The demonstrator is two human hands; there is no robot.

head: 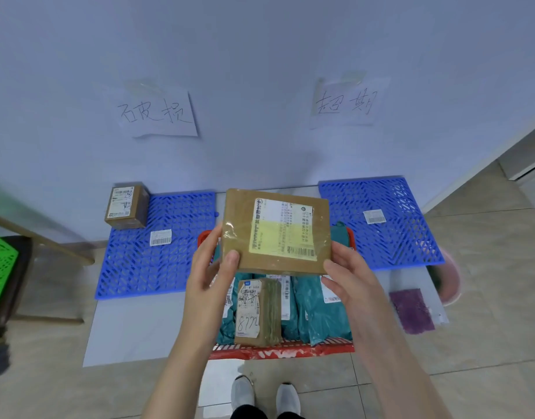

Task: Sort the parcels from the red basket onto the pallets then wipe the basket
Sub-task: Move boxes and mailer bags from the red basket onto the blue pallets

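A flat brown cardboard parcel with a white and yellow label is held up above the red basket. My left hand grips its lower left corner and my right hand grips its lower right corner. In the basket lie a small brown box with handwriting and several teal mailer bags. The left blue pallet carries one small brown box at its far left corner. On the right blue pallet there is only a sticker.
Two handwritten paper signs hang on the wall, one above each pallet. A purple cloth lies on the floor right of the basket, next to a pink tub. A green crate stands at the left edge. My shoes show at the bottom.
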